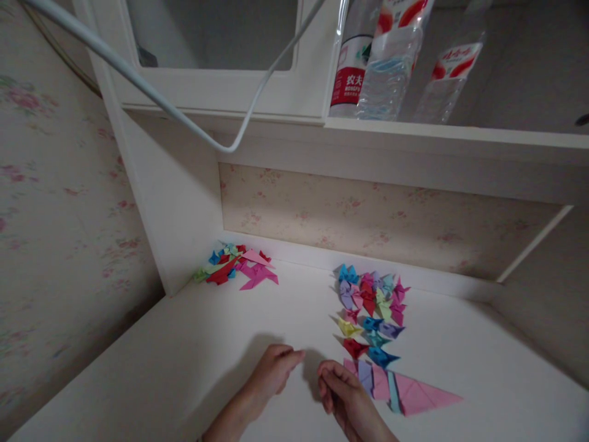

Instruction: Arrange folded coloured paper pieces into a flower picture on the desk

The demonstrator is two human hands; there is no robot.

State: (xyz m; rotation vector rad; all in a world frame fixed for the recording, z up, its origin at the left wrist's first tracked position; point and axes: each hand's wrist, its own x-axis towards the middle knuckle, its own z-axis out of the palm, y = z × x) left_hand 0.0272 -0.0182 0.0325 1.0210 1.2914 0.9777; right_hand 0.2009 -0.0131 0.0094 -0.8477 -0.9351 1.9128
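Low in the middle of the view, my left hand (277,367) is closed in a pinch, thumb and forefinger pointing right. My right hand (341,388) is closed too, its fingers curled against the thumb. Whatever either hand may hold is hidden. A small gap separates the two hands, both just above the white desk (193,374). Beside my right hand lies a row of folded paper strips (381,382) in pink, lilac and teal, with a long pink folded paper point (427,393) at its right end. Beyond it sit several small folded paper pieces (368,294) in many colours.
A pile of folded paper pieces (230,264) lies at the desk's back left corner. Above, a shelf (460,135) holds plastic bottles (389,73). A white bent tube (184,123) hangs across the upper left, in front of a cabinet door (221,92). Floral wallpaper (46,202) covers the left wall.
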